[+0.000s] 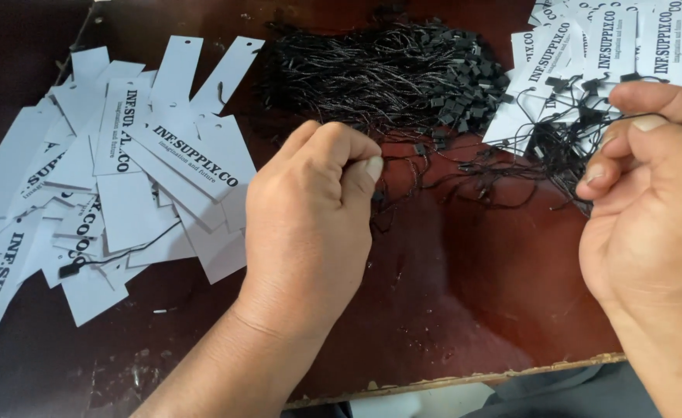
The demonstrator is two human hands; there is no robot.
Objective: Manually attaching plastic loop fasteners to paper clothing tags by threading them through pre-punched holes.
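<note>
My left hand is curled over the middle of the dark red table, thumb and fingers pinched on a thin black string. My right hand at the right edge pinches a tangle of black strings that trail from a heap of strung white paper tags. Behind my left hand lies a big bundle of black tag strings with small plastic locks.
A spread pile of loose white printed paper tags covers the table's left side, one with a black string and lock lying on it. The table's worn front edge runs below my hands.
</note>
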